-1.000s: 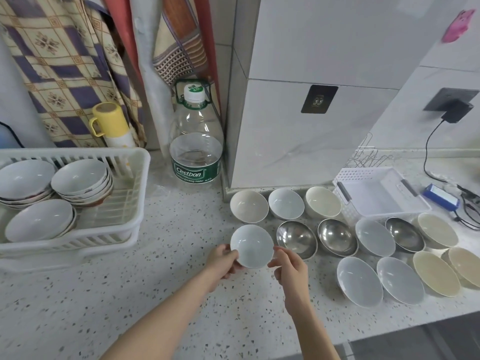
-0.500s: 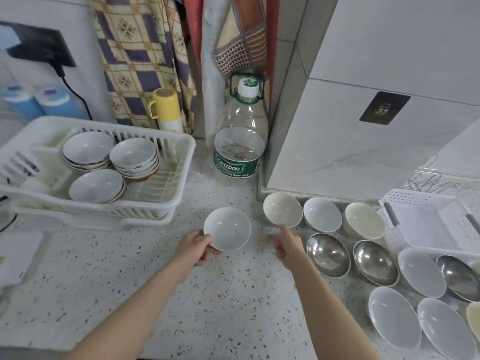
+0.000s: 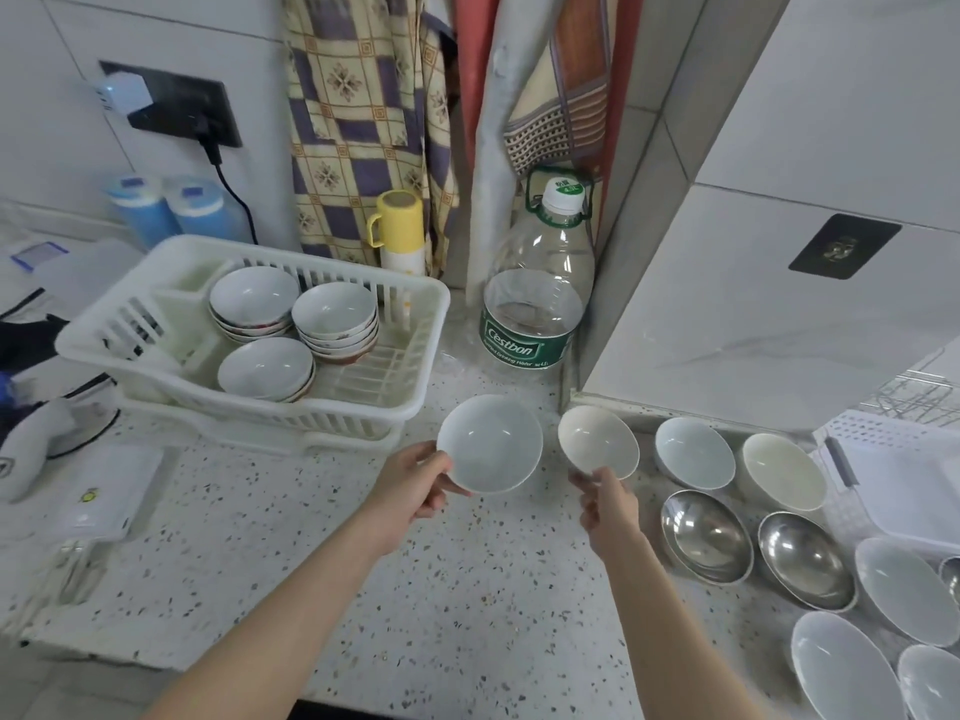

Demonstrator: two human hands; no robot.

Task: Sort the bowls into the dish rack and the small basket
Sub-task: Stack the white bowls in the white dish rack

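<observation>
My left hand [image 3: 415,480] grips the near-left rim of a pale blue-white bowl [image 3: 491,443], held above the counter just right of the white dish rack [image 3: 410,402]. The rack holds three stacks of white bowls [image 3: 332,317]. My right hand [image 3: 605,498] pinches the near rim of a cream bowl [image 3: 597,441], which tilts up off the counter. Further right lie a white bowl [image 3: 693,458], a cream bowl [image 3: 783,471], two steel bowls [image 3: 705,535] and several white bowls [image 3: 904,589]. The small white basket [image 3: 852,433] sits at the right edge.
A large Cestbon water bottle [image 3: 535,304] stands behind the held bowls by the wall corner. A yellow cup [image 3: 397,228] and hanging cloths are behind the rack. A white device [image 3: 98,496] and a dark bag lie at the left.
My left hand has carried the pale bowl left toward the rack after my right hand let go of it. My right hand has reached out and taken the cream bowl's rim. The view swung left.
</observation>
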